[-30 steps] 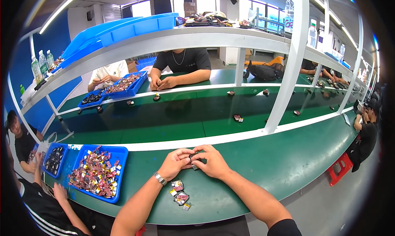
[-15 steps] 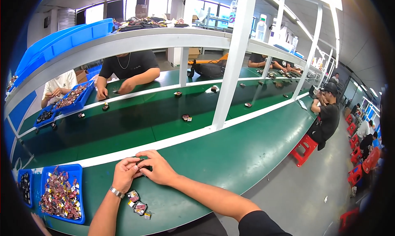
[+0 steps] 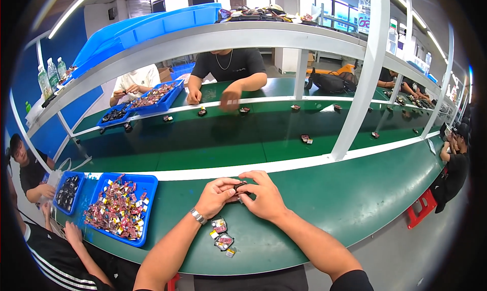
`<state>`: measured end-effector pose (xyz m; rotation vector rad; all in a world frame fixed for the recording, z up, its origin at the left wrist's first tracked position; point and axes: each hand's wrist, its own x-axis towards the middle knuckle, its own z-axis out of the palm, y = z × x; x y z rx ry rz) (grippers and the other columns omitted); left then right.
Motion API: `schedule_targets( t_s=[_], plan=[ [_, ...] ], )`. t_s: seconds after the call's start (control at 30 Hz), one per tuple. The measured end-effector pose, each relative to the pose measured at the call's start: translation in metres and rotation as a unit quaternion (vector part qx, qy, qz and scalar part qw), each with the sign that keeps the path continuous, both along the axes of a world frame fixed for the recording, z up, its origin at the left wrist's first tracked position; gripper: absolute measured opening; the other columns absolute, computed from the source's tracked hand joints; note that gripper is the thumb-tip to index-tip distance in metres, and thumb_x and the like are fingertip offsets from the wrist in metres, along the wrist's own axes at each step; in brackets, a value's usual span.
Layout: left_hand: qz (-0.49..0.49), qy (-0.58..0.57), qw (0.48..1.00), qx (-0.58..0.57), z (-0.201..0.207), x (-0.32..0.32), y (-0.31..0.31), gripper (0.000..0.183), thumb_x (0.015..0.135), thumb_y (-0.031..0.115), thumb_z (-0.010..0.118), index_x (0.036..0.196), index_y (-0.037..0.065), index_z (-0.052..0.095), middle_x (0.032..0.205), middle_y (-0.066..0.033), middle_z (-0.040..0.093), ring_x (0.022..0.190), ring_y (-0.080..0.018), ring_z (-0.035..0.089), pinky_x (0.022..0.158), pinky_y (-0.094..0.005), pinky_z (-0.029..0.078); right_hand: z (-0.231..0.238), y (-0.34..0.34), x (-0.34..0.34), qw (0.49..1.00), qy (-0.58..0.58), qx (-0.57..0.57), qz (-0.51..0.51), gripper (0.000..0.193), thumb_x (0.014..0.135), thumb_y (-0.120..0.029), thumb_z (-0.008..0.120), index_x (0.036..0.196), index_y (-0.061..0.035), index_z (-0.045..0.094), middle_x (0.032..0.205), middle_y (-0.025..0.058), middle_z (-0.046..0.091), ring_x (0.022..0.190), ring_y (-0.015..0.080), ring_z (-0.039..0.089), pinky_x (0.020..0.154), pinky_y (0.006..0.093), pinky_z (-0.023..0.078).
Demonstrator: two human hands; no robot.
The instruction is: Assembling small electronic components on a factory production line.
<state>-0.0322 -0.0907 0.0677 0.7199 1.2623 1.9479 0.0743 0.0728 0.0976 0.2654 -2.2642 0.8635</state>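
Note:
My left hand (image 3: pixel 217 198) and my right hand (image 3: pixel 264 197) meet over the green bench, both closed around a small black casing (image 3: pixel 240 187). The fingertips cover most of it, so its inside cannot be made out. By my left wrist, which wears a metal watch, two open black casings (image 3: pixel 223 242) lie on the bench with reddish circuit boards and small white-and-yellow pieces in or beside them. Farther left stands a blue tray (image 3: pixel 154 189) heaped with reddish boards, wires and yellow-white pieces. Beside it, a smaller blue tray (image 3: pixel 80 180) holds black parts.
A white-edged strip and a white post (image 3: pixel 360 83) separate my bench from the dark green conveyor (image 3: pixel 228 139), which carries several scattered units. Overhead runs a white shelf (image 3: pixel 218 39) bearing blue bins. Co-workers sit opposite and at right; another person's arm (image 3: pixel 83 250) is close at lower left.
The view has turned left, bringing people at the left edge into sight. Both my hands keep hold of the black casing. Across the conveyor, a co-worker's hand has moved and is blurred.

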Motion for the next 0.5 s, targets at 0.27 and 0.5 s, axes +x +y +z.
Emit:
schedule_targets(
  t_s=[0.27,0.5],
  plan=[
    [0.015,-0.005,1.0,-0.01,0.001,0.002,0.003,0.027,0.093,0.001,0.059,0.119,-0.003,0.055,0.121,-0.0153,0.062,0.106,-0.0216,0.064,0.09,-0.0348,0.057,-0.007,-0.002,-0.003,0.998,-0.038,-0.056,0.004,0.015,0.075,-0.005,0.07,0.09,-0.0079,0.072,0.116,0.0055,0.062,0.114,0.0271,0.054,0.093,0.0369,0.048],
    [0.049,0.021,0.998,-0.031,0.0,0.003,0.006,0.026,0.095,0.002,0.054,0.122,-0.003,0.054,0.116,-0.0135,0.064,0.105,-0.0205,0.065,0.091,-0.0346,0.056,-0.011,-0.002,-0.007,0.999,-0.039,-0.029,0.011,0.017,0.079,-0.004,0.068,0.095,-0.0061,0.071,0.118,0.0091,0.061,0.113,0.0279,0.054,0.092,0.0377,0.048]
  ],
)
